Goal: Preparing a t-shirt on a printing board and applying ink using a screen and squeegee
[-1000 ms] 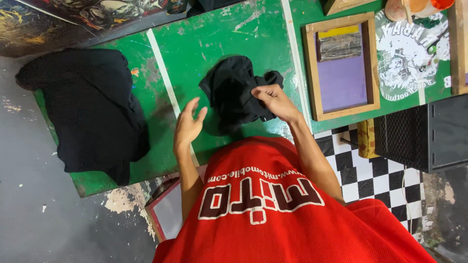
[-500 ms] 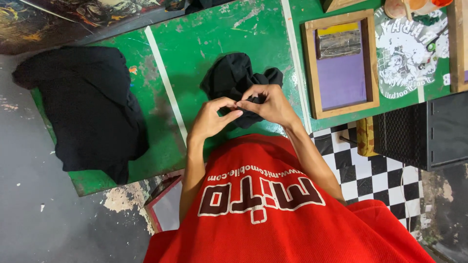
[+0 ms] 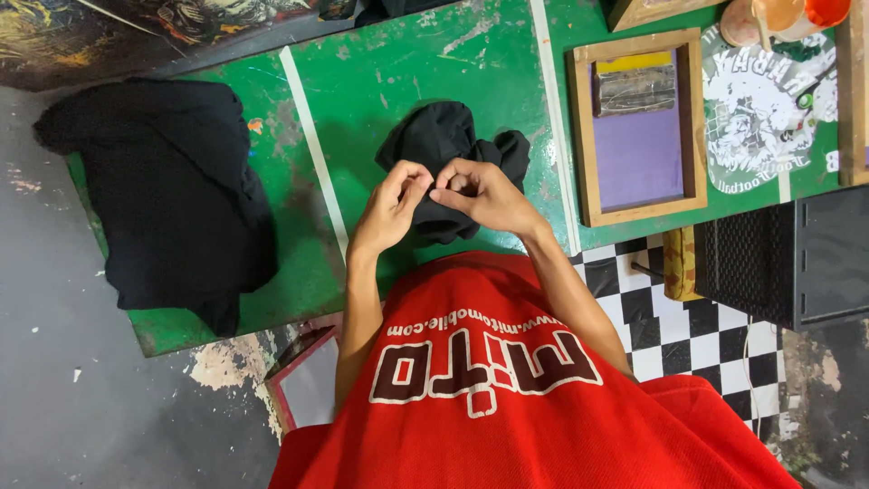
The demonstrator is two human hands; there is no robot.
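Risk of crumpled black cloth garment [image 3: 450,145] slipping from left hand [image 3: 396,206] and right hand [image 3: 486,193], pinched together on its near edge, snagging wooden-framed purple printing screen [image 3: 639,127] at three o'clock

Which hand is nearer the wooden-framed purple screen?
Right. The right hand pinches the crumpled black garment just beside the framed screen; the left hand is farther away.

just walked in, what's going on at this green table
A person in a red shirt works at a green table, both hands on a crumpled black garment. The left hand and right hand meet over its near edge, fingers pinching the cloth. A second black garment lies spread at the table's left end, partly over the edge. To the right sits a wood-framed screen with a purple mesh, untouched.
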